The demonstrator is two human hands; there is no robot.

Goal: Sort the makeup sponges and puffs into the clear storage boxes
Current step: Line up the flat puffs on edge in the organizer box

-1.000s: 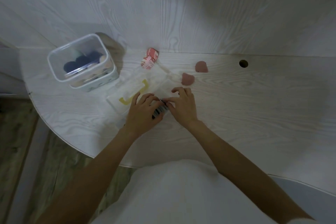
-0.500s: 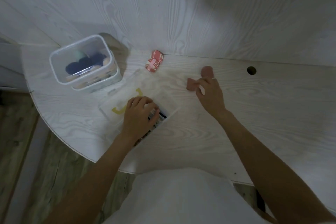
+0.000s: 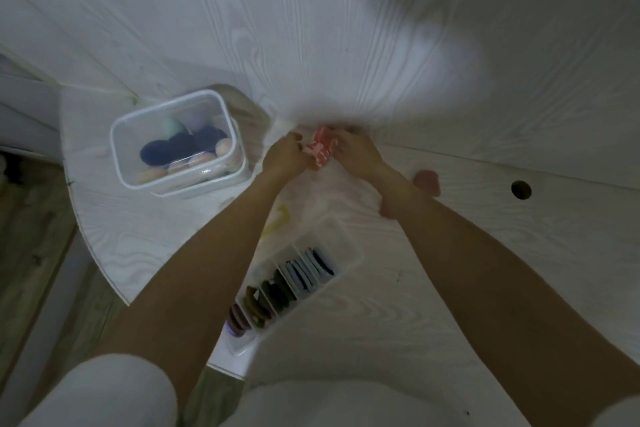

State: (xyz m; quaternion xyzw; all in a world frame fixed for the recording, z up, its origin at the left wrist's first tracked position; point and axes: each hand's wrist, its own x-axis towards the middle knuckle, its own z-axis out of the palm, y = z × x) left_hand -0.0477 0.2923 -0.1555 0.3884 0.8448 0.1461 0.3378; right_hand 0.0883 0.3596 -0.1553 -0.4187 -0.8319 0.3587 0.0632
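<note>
Both hands meet at the back of the table on a red-and-white patterned sponge. My left hand grips its left end and my right hand its right end. A pink sponge lies on the table right of my right wrist. A long clear divided box sits near me between my forearms, holding several dark and grey flat puffs upright in its compartments. A tall clear box at the left holds dark blue, peach and pale green sponges.
The white wood-grain table has a curved left edge over a wooden floor. A wall panel rises right behind the hands. A round cable hole is at the right. A clear lid with a yellow clasp lies under my left forearm.
My left hand left the divided box and my right hand left the pink sponges. Both moved back to the red-and-white sponge and took hold of it. The camera moved closer.
</note>
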